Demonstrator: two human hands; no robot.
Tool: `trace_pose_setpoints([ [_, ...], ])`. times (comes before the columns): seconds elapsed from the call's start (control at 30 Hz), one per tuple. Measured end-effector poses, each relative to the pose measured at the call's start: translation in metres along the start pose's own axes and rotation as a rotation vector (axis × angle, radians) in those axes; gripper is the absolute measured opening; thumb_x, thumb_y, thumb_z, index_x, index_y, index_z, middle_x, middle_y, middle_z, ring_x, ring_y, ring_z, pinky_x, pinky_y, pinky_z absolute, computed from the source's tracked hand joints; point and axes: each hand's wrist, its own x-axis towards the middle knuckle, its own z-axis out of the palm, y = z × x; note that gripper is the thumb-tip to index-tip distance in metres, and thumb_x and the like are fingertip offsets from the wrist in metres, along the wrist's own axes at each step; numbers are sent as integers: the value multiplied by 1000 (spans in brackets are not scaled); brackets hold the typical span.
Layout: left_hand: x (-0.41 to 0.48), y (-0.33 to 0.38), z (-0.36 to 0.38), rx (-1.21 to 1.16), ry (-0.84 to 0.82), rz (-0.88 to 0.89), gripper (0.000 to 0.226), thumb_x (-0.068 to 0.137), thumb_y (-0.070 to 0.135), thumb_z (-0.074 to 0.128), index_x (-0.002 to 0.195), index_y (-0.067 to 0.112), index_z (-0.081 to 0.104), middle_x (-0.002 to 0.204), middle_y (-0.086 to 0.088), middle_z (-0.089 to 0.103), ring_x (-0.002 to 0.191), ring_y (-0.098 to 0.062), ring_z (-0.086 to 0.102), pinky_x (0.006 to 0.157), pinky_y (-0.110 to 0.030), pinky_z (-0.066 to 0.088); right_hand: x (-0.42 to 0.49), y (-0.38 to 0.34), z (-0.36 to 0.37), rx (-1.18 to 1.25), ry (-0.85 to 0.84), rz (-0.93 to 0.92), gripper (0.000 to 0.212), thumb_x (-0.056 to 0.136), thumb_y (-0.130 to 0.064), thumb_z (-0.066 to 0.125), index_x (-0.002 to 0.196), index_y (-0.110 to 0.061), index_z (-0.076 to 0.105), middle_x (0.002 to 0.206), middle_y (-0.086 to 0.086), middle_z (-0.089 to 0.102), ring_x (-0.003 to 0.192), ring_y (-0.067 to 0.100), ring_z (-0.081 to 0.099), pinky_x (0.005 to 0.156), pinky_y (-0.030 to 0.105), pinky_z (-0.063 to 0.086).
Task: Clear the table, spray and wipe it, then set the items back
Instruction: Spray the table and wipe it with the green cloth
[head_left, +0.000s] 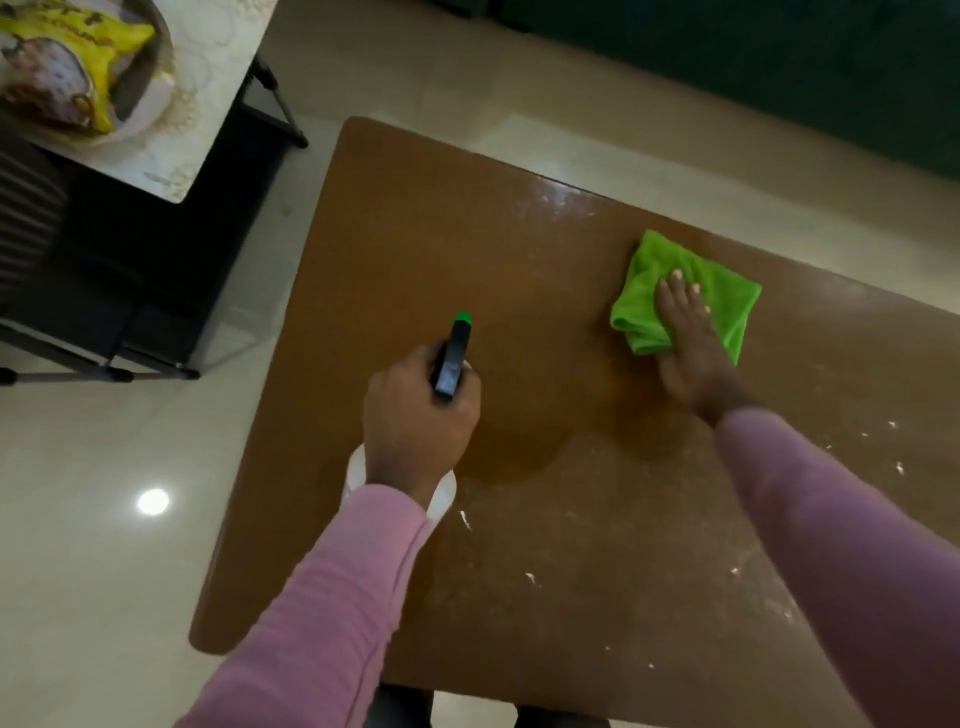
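Note:
A brown wooden table (415, 218) fills the middle of the view, with white crumbs and dusty streaks over its near and right parts. My left hand (415, 421) grips a spray bottle (452, 358) with a black head and green nozzle, held above the table's left side; its white body shows under my wrist. My right hand (691, 353) presses flat, fingers straight, on a folded green cloth (727, 301) lying on the far right of the tabletop. A darker wet patch (519, 441) spreads between the two hands.
At the upper left stands a pale side table (208, 114) on black legs, carrying a plate (150, 98) with a yellow packet (78, 36). Glossy beige floor (104, 519) surrounds the brown table. A dark green sofa (779, 62) runs along the back.

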Motion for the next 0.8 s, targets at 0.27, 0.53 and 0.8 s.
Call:
trace_pose_setpoints([
  [0.27, -29, 3, 3, 4, 128, -31, 6, 90, 13, 61, 84, 14, 61, 59, 3, 53, 50, -16, 47, 49, -29, 40, -69, -37, 55, -203, -164, -500, 82, 72, -23, 28, 152, -10, 12, 159, 5, 5, 146, 30, 3, 119, 41, 2],
  [0.53, -125, 14, 53, -131, 202, -252, 6, 90, 15, 64, 85, 17, 62, 64, -2, 59, 53, -13, 56, 50, -30, 48, -32, 21, -1, -28, -171, -256, 77, 78, -7, 42, 151, -6, 16, 158, 15, 6, 145, 35, -1, 116, 47, 2],
  [0.8, -217, 21, 131, -260, 195, -502, 22, 89, 23, 67, 72, 30, 55, 64, 6, 61, 58, -12, 61, 55, -17, 47, -27, 25, -2, -97, -215, -331, 77, 86, 6, 50, 152, -7, 10, 159, 15, -1, 146, 36, -5, 116, 43, -2],
])
